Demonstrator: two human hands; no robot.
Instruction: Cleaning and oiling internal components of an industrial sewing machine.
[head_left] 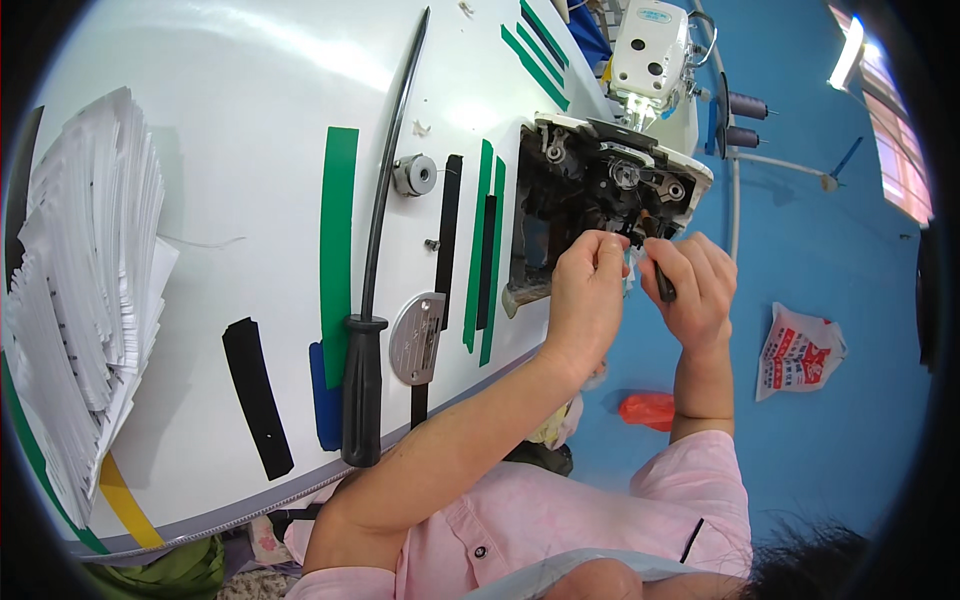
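The sewing machine [545,215] lies tipped back on the table, its dark, oily underside exposed. My right hand [697,285] is closed round a short dark-handled tool [664,284], which looks like a small screwdriver and points up into the mechanism. Close beside it, my left hand [590,290] has thumb and fingers pinched together at the lower edge of the opening. Whatever sits between those fingertips is hidden. To the left lie a half-round metal needle plate [416,338], a metal bobbin case [414,175] and a tiny screw [431,245].
A long black-handled screwdriver [362,390] lies along the table [220,280]. Green [340,250] and black strips [257,398] are scattered around it. A paper stack [90,280] stands at far left. Thread spools [747,105] are at upper right. A plastic bag [800,350] rests on the blue floor.
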